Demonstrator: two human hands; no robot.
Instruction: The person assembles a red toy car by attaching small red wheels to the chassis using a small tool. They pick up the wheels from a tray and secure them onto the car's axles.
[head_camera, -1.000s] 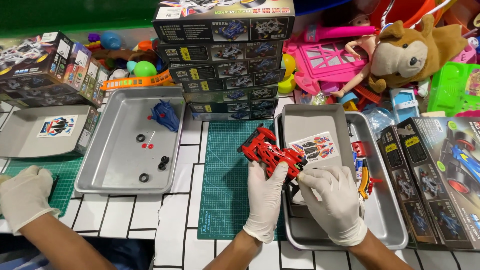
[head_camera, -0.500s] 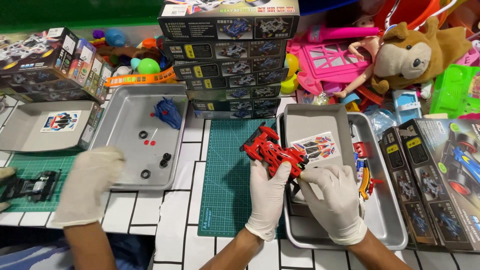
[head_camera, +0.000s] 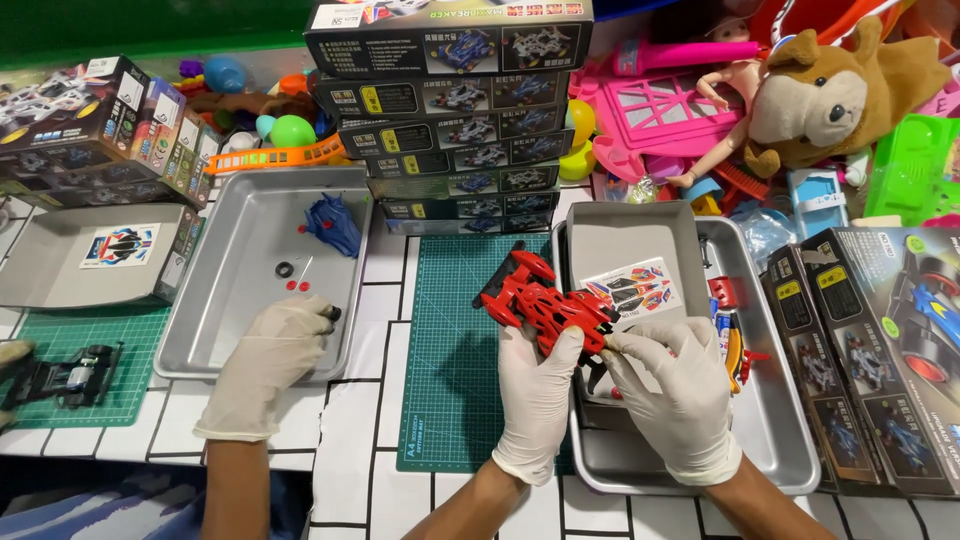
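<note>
**A:** Start big. What is laid out?

**B:** A green mat (head_camera: 450, 400) in the middle, with a steel tray on each side: the left tray (head_camera: 230, 290) and the right tray (head_camera: 780, 440). A grey lid (head_camera: 630, 235) lies in the right tray with a sticker sheet (head_camera: 630, 285) on it.

**A:** And the car (head_camera: 545, 300)?

**B:** It is a red body shell, held up off the table over the seam between the mat and the right tray. Its long axis runs slantwise. One end is up and to the left over the mat, the other is down and to the right over the tray's rim.

**A:** Which hand is nearer?

**B:** Both are on it. The left hand (head_camera: 535, 395) comes up from below the shell's middle, fingers closed round the underside and thumb against the near edge. The right hand (head_camera: 680, 400) sits just right of it, with thumb and forefinger pinched together on the lower-right end.

**A:** So where is the shell from the fingers?

**B:** Above and to the left of both sets, away from the person. I cannot tell whether the right pinch also holds some small part.

**A:** Anyone else?

**B:** A co-worker's hand (head_camera: 270, 365), gloved, rests on the left tray's near rim with its fingers curled on a small black wheel (head_camera: 333, 313). It is well apart from the car.
</note>
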